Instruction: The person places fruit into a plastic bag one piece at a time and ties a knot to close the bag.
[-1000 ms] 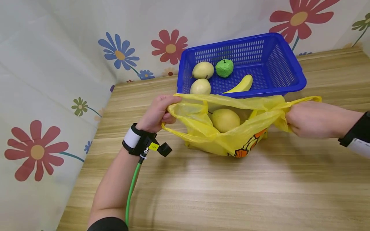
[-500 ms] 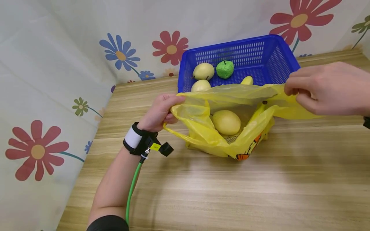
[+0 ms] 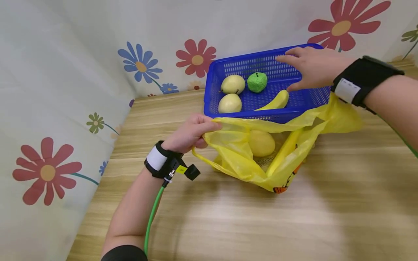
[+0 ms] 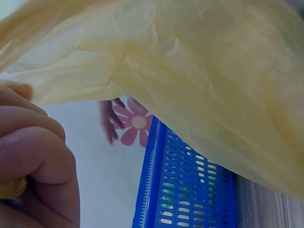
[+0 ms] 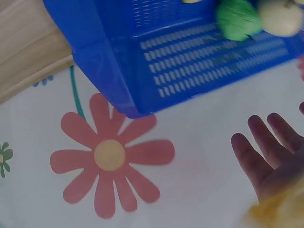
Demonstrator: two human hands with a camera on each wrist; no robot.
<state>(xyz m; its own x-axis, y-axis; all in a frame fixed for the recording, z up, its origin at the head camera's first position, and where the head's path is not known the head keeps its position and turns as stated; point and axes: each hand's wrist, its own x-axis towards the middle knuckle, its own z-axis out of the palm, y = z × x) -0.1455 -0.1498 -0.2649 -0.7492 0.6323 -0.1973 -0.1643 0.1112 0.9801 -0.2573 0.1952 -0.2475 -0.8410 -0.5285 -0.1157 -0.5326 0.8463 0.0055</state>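
Note:
My left hand [image 3: 192, 133] grips the left handle edge of a yellow plastic bag [image 3: 235, 159], its fingers curled on the film in the left wrist view too. Inside the bag lie a pale yellow pear [image 3: 262, 143] and a banana [image 3: 285, 152]. My right hand [image 3: 315, 67] is held over the right part of a blue basket [image 3: 209, 98], fingers spread and holding nothing. Below its thumb, a second banana [image 3: 277, 101] lies in the basket. Two more pale pears [image 3: 233, 84] and a crinkled green apple [image 3: 257, 82] sit at the basket's left side.
The wooden table [image 3: 241, 224] reaches toward me in front of the bag. A white curtain with printed flowers [image 3: 197, 60] hangs behind the basket and along the left. A green cable [image 3: 151, 214] runs down my left forearm.
My right hand has let go of the bag's right side and moved left and up over the basket, opening its fingers. The left hand keeps its grip on the bag.

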